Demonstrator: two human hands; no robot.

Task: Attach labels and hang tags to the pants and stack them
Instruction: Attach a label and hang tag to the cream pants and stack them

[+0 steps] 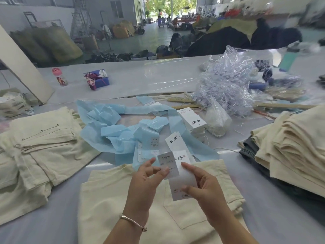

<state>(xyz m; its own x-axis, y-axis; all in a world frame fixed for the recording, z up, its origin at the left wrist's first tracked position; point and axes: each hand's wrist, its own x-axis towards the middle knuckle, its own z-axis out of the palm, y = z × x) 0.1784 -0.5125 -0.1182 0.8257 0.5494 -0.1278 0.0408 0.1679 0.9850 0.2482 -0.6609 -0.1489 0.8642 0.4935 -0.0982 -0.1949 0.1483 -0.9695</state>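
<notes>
Cream pants (123, 199) lie flat in front of me, back pocket up. Above them my left hand (146, 180) pinches a small printed label sticker (167, 164) between thumb and fingertips. My right hand (204, 184) holds a white hang tag (182, 173) with black handwriting, thumb on top and fingers below. The sticker overlaps the tag's left edge. A second hang tag (175, 141) lies just beyond, on blue backing paper.
Blue sticker backing strips (109, 131) and a sticker sheet (149, 148) spread across the table's middle. A hang tag pile (192, 120) and crumpled clear plastic (226, 85) sit to the far right. Folded cream pants lie left (40, 147); a stack (290, 143) stands right.
</notes>
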